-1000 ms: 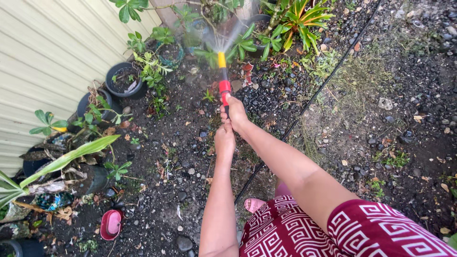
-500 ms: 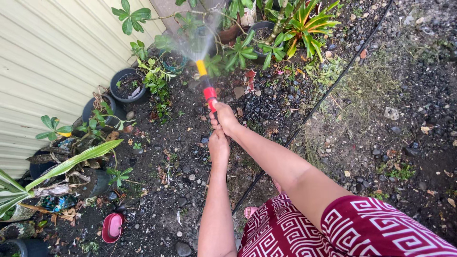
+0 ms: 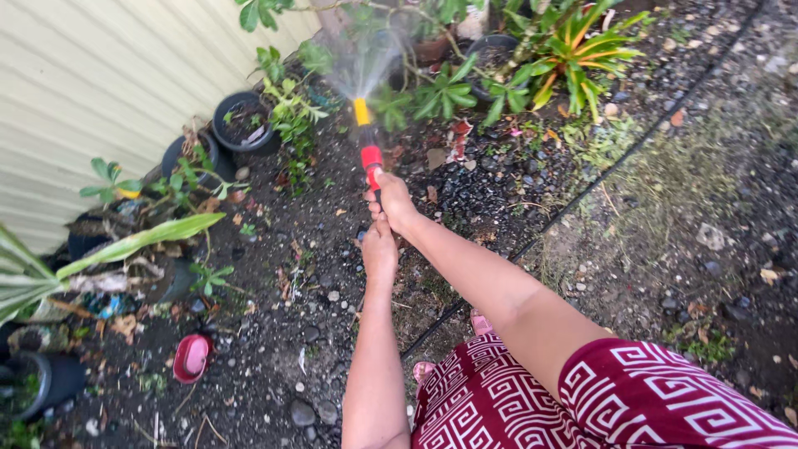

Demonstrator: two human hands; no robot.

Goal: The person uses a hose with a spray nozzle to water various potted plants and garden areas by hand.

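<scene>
Nozzle: I see the hose nozzle, red collar and yellow tip, pointing toward 12 o'clock and throwing a fine spray over the potted plants.
Right hand: my right hand has its fingers clamped round the grip just behind the red collar.
Left hand: my left hand sits at 6 o'clock of the right, touching it, fingers closed round the hose end (mostly hidden).
Handling: I judge it light, rigid plastic, slick when wet; best held behind the collar.
Hose: the black hose trails off toward 2 o'clock across wet gravel.
</scene>
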